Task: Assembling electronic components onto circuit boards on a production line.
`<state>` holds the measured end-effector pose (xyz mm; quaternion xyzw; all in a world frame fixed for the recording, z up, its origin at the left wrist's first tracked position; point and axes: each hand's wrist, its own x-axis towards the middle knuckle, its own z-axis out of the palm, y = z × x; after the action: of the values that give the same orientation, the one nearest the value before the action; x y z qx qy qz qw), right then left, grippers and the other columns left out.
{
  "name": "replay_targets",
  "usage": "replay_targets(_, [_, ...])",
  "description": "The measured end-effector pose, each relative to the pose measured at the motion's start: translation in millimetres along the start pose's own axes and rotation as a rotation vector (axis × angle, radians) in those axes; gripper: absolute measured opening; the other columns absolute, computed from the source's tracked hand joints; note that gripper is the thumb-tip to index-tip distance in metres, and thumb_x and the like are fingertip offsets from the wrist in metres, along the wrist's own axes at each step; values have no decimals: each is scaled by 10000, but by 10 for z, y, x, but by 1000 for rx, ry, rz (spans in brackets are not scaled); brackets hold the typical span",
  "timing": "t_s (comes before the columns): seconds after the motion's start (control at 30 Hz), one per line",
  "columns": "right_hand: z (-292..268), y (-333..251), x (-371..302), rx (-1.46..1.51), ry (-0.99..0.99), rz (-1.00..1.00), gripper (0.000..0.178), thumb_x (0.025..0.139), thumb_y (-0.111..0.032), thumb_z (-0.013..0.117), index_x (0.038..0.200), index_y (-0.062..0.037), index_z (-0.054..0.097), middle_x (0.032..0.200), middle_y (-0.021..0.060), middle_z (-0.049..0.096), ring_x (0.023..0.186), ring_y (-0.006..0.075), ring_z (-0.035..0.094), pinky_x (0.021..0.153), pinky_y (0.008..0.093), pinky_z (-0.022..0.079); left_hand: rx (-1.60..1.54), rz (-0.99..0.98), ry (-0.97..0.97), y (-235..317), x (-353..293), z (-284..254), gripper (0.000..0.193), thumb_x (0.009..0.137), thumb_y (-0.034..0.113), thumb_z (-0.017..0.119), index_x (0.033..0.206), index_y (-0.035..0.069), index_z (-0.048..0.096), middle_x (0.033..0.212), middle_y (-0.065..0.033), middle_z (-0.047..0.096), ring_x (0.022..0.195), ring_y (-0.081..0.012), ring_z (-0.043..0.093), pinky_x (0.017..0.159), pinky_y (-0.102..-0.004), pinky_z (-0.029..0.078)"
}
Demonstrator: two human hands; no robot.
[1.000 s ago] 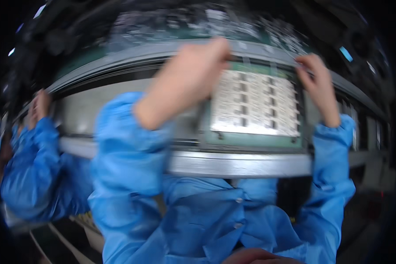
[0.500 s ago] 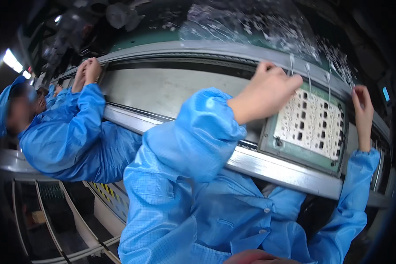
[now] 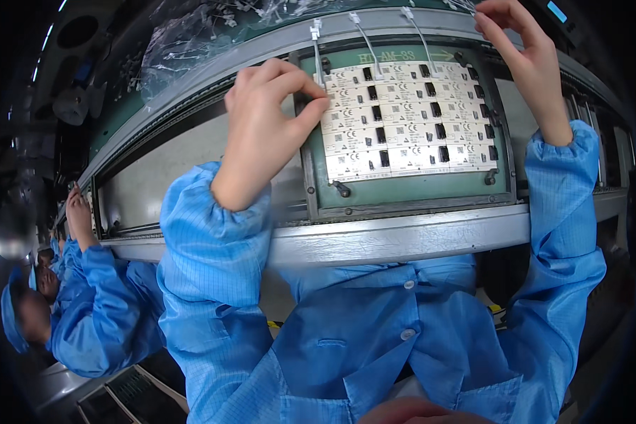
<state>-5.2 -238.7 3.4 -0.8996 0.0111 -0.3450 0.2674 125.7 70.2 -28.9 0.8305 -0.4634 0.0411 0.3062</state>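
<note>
In front of me a green fixture plate (image 3: 417, 194) in a dark frame carries a panel of white circuit boards (image 3: 410, 127) with rows of black parts. My left hand (image 3: 265, 116) is at the panel's upper left edge, thumb and index finger closed together; what they pinch is hidden. Right by those fingertips a white wire (image 3: 318, 53) ends. Two more wires with white connectors, a middle wire (image 3: 366, 44) and a right wire (image 3: 420, 41), run from the panel's top over the rail. My right hand (image 3: 526, 60) is raised beyond the upper right corner, fingertips together beside loose white wires.
A clear plastic sheet (image 3: 212, 53) with white wires lies on the green surface behind the far rail. The near metal rail (image 3: 403, 237) runs between me and the fixture. At the left a co-worker in a blue sleeve (image 3: 102, 275) has a hand raised at the same line.
My view has turned, so the fixture appears further left and more level. My left hand has gone from above the panel's upper left corner to its left edge. The right hand remains near the wires.
</note>
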Motion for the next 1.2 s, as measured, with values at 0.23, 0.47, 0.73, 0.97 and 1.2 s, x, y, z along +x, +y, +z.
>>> replay_targets(0.23, [-4, -91, 40, 30, -31, 6, 103, 916, -50, 676, 942, 35, 623, 849, 75, 647, 785, 140, 621, 721, 271, 503, 176, 0, -11, 119, 38, -88, 60, 804, 176, 775, 856, 146, 765, 995, 27, 676, 1063, -284, 539, 951, -439, 373])
replay_targets(0.47, [-35, -104, 58, 42, -12, -1, 100, 907, -36, 682, 945, 41, 630, 841, 81, 657, 773, 140, 636, 710, 272, 511, 288, 137, -17, 195, 44, -94, 51, 815, 153, 760, 852, 117, 759, 1013, 6, 675, 1086, -298, 540, 944, -453, 389])
replay_targets(0.73, [-132, -10, -119, 25, -133, -83, 159, 967, -107, 682, 1103, -30, 713, 1025, 71, 757, 980, 170, 718, 881, 298, 553, 401, 154, -174, 525, 47, -192, 111, 859, 195, 731, 891, 111, 796, 1039, -33, 671, 1117, -304, 548, 979, -474, 409])
replay_targets(0.97, [106, -189, -239, -59, -270, 29, 124, 942, -89, 665, 1038, -11, 674, 890, 146, 749, 791, 274, 745, 679, 336, 565, 207, 384, -5, 227, 1546, 291, 179, 941, 196, 688, 1033, 46, 724, 956, -115, 727, 946, -301, 688, 808, -405, 547])
replay_targets(1.2, [-70, -266, -256, -139, -50, -7, 116, 941, -100, 684, 1014, -12, 664, 898, 136, 739, 807, 275, 736, 693, 339, 562, 286, 414, -279, 336, 2009, 610, 190, 842, 117, 627, 977, 50, 744, 1000, -188, 736, 959, -389, 700, 842, -463, 562])
